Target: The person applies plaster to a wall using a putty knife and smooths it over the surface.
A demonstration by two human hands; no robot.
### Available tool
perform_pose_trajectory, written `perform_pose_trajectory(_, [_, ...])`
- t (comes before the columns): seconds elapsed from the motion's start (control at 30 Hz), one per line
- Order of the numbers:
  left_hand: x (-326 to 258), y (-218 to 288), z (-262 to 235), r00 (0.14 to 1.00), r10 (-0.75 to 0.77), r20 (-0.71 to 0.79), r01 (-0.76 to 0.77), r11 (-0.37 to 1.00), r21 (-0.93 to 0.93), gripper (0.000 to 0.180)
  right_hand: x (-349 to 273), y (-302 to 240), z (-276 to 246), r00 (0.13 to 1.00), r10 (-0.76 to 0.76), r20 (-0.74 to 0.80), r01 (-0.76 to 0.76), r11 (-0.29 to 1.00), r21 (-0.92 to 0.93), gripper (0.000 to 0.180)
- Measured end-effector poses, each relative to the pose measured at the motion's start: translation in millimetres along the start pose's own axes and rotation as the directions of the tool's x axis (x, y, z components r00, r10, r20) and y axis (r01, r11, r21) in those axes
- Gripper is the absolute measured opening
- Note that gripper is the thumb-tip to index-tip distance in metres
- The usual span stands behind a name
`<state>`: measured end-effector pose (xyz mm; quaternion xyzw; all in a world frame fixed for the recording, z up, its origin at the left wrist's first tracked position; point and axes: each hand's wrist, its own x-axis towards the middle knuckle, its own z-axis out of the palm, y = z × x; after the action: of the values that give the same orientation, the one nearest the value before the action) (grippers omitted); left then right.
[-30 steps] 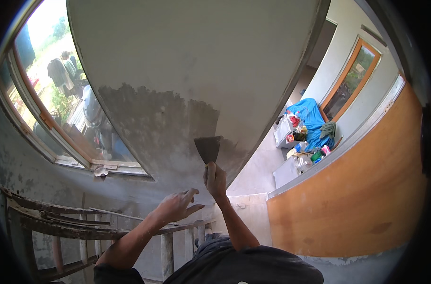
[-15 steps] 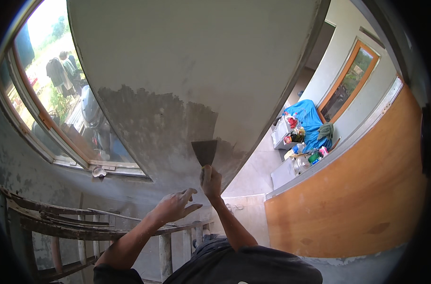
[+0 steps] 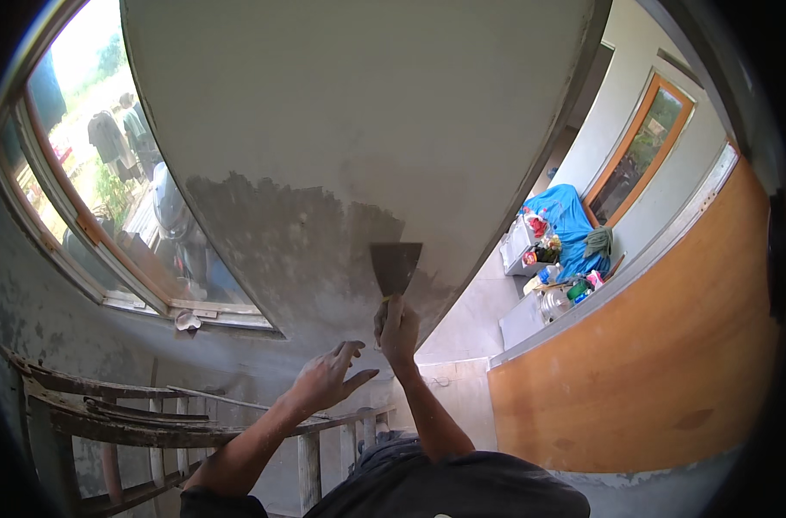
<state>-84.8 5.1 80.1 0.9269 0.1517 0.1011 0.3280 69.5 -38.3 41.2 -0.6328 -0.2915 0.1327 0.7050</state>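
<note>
My right hand (image 3: 398, 331) is closed round the handle of a putty knife (image 3: 396, 263), whose wide dark blade points up and lies against the wall panel (image 3: 350, 95). A darker, rough-edged patch (image 3: 276, 224) of damp-looking coating covers the panel's lower part, left of and around the blade. The panel above it is smooth and pale grey. My left hand (image 3: 327, 377) hangs to the left of the right hand and lower, fingers apart and holding nothing. Whitish dust marks its skin.
A worn wooden ladder (image 3: 134, 423) stands at the lower left, close to my left forearm. Left of the panel is a window (image 3: 143, 250). To the right are an orange-brown board (image 3: 635, 345), a blue cover (image 3: 559, 216) and assorted containers (image 3: 553, 302).
The putty knife and my right hand have shifted slightly right along the panel, the blade tilting a little. My left hand stays apart from it, still empty. The whole view has shifted slightly.
</note>
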Motion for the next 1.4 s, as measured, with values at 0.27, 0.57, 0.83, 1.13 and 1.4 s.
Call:
perform_pose_trajectory(0.27, [4,3,-2,0.992,-0.115,-0.057,0.115,0.993,-0.013,0.04,-17,52,3,0.993,0.117,0.013,-0.117,0.991,0.07,0.049])
perform_pose_trajectory(0.57, [4,4,-2,0.992,-0.129,-0.016,0.129,0.992,0.002,0.04,-18,39,-6,0.996,0.071,0.047,-0.073,0.997,0.03,0.049])
perform_pose_trajectory(0.83, [2,3,-2,0.993,-0.119,-0.028,0.119,0.993,0.005,0.038,-12,15,-5,0.987,0.142,0.079,-0.146,0.988,0.047,0.05])
perform_pose_trajectory(1.13, [0,2,-3,0.994,-0.108,0.014,0.108,0.994,0.025,0.039,-10,15,-8,0.983,0.169,0.075,-0.174,0.983,0.063,0.052])
perform_pose_trajectory(1.4, [3,4,-3,0.996,-0.088,0.028,0.088,0.996,0.02,0.041,-9,48,-21,0.99,0.134,0.035,-0.132,0.99,-0.051,0.051])
